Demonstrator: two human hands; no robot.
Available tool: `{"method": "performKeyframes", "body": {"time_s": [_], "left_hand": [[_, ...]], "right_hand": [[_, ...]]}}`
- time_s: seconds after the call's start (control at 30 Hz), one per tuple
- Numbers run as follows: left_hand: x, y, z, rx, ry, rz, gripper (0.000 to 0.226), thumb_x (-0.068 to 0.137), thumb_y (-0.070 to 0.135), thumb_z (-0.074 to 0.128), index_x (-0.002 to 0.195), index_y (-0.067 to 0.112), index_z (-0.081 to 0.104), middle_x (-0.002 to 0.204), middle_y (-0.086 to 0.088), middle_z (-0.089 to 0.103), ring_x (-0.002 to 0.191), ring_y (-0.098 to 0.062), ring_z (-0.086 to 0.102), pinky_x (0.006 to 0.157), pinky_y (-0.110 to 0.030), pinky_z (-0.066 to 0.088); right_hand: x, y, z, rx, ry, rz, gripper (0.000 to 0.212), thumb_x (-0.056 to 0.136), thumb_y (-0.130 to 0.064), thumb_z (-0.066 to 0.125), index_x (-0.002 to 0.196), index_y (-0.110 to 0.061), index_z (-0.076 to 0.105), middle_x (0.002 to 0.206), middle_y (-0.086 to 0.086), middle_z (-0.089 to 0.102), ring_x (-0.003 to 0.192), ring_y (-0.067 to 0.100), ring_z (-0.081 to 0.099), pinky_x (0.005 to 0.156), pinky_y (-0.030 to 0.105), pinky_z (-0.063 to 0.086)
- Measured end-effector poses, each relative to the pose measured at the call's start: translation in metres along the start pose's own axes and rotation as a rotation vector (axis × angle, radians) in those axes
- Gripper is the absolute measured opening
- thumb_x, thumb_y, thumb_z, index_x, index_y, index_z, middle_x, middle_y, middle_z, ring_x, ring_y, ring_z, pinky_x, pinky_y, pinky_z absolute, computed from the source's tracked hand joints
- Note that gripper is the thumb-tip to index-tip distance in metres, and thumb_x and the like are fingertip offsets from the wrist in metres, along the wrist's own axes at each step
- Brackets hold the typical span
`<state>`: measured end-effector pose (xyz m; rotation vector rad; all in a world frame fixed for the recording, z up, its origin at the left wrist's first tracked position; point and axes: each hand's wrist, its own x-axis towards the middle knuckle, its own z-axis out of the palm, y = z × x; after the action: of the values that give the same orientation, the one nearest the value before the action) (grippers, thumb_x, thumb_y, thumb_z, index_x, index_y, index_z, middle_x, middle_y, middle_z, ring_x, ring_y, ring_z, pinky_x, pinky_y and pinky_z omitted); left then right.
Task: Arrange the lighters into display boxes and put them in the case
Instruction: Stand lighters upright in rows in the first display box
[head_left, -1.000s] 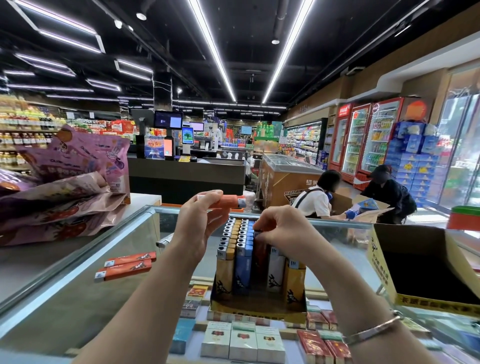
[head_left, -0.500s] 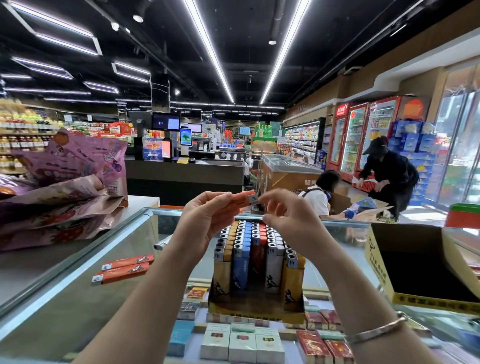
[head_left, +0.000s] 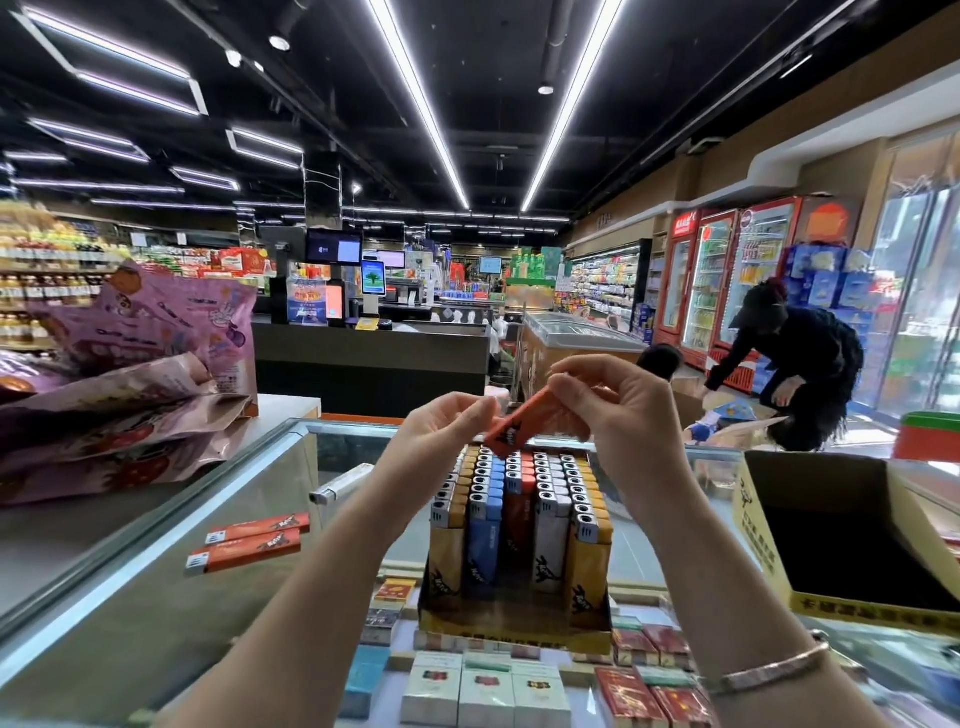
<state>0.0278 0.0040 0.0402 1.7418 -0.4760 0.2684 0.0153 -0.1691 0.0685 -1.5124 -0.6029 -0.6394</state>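
Head view: both my hands pinch one orange lighter (head_left: 524, 423), left hand (head_left: 447, 436) at its lower end, right hand (head_left: 618, 410) above, tilted over the filled display box (head_left: 514, 618) on the glass case (head_left: 156, 613).

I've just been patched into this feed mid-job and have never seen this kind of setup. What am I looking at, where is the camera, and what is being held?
There is no machine here: a person works with bare hands, and the single camera sits on their head, looking forward and down into a shop. The left hand and right hand together pinch one orange lighter, tilted, above a display box already packed with upright rows of lighters. That box stands on a glass counter. Two more orange lighters and a white lighter lie loose on the glass to the left. An open yellow carton sits to the right, and cigarette packs show beneath the glass.
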Motion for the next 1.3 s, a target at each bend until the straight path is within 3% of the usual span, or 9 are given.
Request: {"method": "performKeyframes", "body": {"time_s": [0.07,0.17,0.33,0.5,0.63,0.77,1.03,1.23,1.3], "left_hand": [[0.002,-0.003,-0.004,0.156,-0.056,-0.013,0.02,0.086,0.048,0.055,0.098,0.032,0.06,0.097,0.013,0.066,0.089,0.007,0.06,0.072,-0.013,0.043],[0.005,-0.009,-0.009,0.311,-0.193,-0.116,0.018,0.088,0.035,0.059,0.106,0.038,0.057,0.11,0.019,0.055,0.105,0.0,0.054,0.082,-0.02,0.043],[0.003,-0.01,-0.008,0.226,-0.305,-0.223,0.017,0.089,0.025,0.059,0.1,0.034,0.067,0.09,0.031,0.053,0.072,0.026,0.052,0.062,-0.006,0.039],[0.004,-0.008,-0.007,0.22,-0.281,-0.233,0.023,0.09,0.024,0.057,0.087,0.043,0.071,0.085,0.04,0.05,0.077,0.022,0.051,0.066,-0.01,0.036],[0.003,-0.008,-0.007,0.222,-0.282,-0.227,0.027,0.09,0.025,0.056,0.083,0.047,0.07,0.085,0.041,0.049,0.076,0.025,0.049,0.067,-0.011,0.034],[0.003,-0.009,-0.007,0.223,-0.288,-0.222,0.025,0.091,0.026,0.055,0.086,0.046,0.07,0.09,0.038,0.048,0.084,0.015,0.048,0.068,-0.013,0.034],[0.004,-0.009,-0.008,0.225,-0.306,-0.219,0.023,0.091,0.026,0.054,0.092,0.046,0.066,0.096,0.034,0.046,0.092,0.009,0.046,0.071,-0.016,0.035],[0.001,-0.007,-0.008,0.207,-0.307,-0.236,0.022,0.091,0.026,0.055,0.091,0.045,0.067,0.099,0.018,0.064,0.097,-0.001,0.058,0.079,-0.021,0.044],[0.0,-0.005,-0.008,0.203,-0.301,-0.24,0.023,0.091,0.025,0.055,0.088,0.044,0.069,0.098,0.015,0.067,0.098,-0.004,0.06,0.081,-0.024,0.046]], "right_hand": [[0.002,0.0,-0.004,-0.086,0.019,-0.025,0.016,0.08,-0.005,0.068,0.079,-0.021,0.068,0.057,-0.007,0.064,0.044,0.001,0.05,0.043,0.013,0.041],[0.001,0.001,-0.005,-0.139,-0.049,-0.017,0.015,0.08,-0.003,0.068,0.08,-0.018,0.068,0.056,-0.008,0.065,0.039,-0.001,0.049,0.042,0.009,0.037],[0.001,0.004,-0.002,-0.28,-0.142,-0.022,0.011,0.078,-0.006,0.072,0.088,-0.012,0.071,0.058,-0.008,0.062,0.041,0.0,0.051,0.044,0.009,0.038],[0.003,0.003,-0.009,-0.339,-0.18,-0.005,0.015,0.078,-0.007,0.072,0.088,-0.017,0.069,0.064,-0.004,0.06,0.045,0.0,0.052,0.047,0.01,0.039],[0.003,0.003,-0.008,-0.401,-0.22,-0.014,0.022,0.076,-0.008,0.074,0.08,-0.026,0.062,0.065,-0.006,0.059,0.053,0.008,0.058,0.051,0.018,0.048],[0.002,0.004,-0.007,-0.455,-0.258,-0.026,0.027,0.076,-0.009,0.076,0.076,-0.03,0.058,0.073,0.0,0.066,0.07,0.024,0.067,0.067,0.036,0.058],[0.004,0.002,-0.01,-0.519,-0.273,-0.059,0.03,0.074,-0.01,0.078,0.071,-0.033,0.059,0.071,-0.007,0.066,0.065,0.012,0.064,0.065,0.028,0.057],[-0.005,0.011,0.005,-0.726,-0.545,-0.057,0.014,0.08,-0.008,0.071,0.081,-0.02,0.064,0.071,-0.011,0.058,0.064,-0.002,0.053,0.059,0.007,0.042],[-0.006,0.015,0.009,-0.777,-0.563,-0.07,0.012,0.08,-0.008,0.069,0.08,-0.017,0.063,0.073,-0.009,0.056,0.065,-0.002,0.05,0.058,0.008,0.04]]}}
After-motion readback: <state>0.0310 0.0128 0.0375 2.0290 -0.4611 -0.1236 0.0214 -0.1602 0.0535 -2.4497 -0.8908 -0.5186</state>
